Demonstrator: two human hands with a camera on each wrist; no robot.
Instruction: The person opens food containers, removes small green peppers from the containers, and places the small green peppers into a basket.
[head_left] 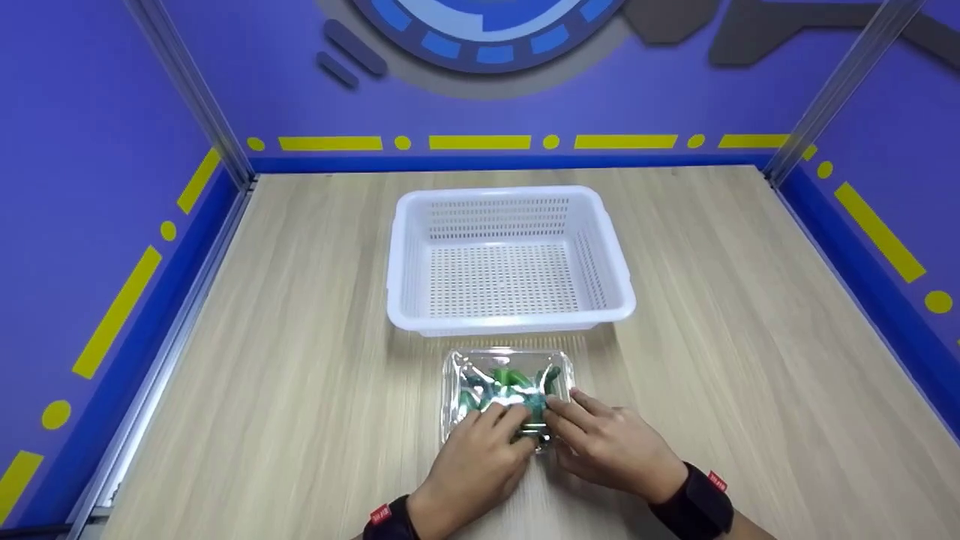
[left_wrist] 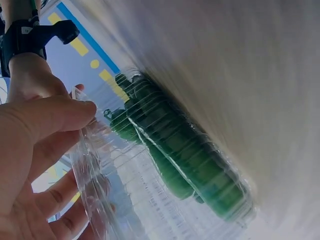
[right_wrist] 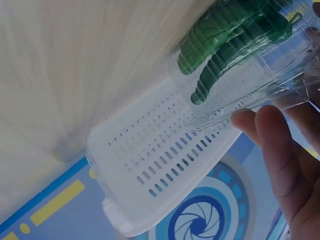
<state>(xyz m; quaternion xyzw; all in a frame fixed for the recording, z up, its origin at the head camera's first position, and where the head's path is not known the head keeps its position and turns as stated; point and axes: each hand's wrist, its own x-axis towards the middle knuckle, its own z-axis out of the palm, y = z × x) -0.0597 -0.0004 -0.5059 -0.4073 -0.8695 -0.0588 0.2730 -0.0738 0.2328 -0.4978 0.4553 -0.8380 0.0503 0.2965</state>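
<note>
A clear plastic clamshell box (head_left: pixel 451 382) with several green peppers (head_left: pixel 511 377) inside sits near the front of the table. My left hand (head_left: pixel 484 454) pinches its near edge, thumb against the rim and fingers over the lid; the left wrist view shows the thumb (left_wrist: pixel 75 114) on that rim. At the near right corner my right hand (head_left: pixel 619 446) grips the box, fingertips on the lid and along the right side, the thumb hidden in the head view. The peppers (right_wrist: pixel 225 45) also show through the ribbed wall in the right wrist view.
A white perforated plastic basket (head_left: pixel 511 324) stands just beyond the box, with nothing visible inside. Under both lies a light wood-grain table (head_left: pixel 300 360). Blue-purple printed panels (head_left: pixel 240 90) wall the left, back and right sides, with metal posts at the rear corners.
</note>
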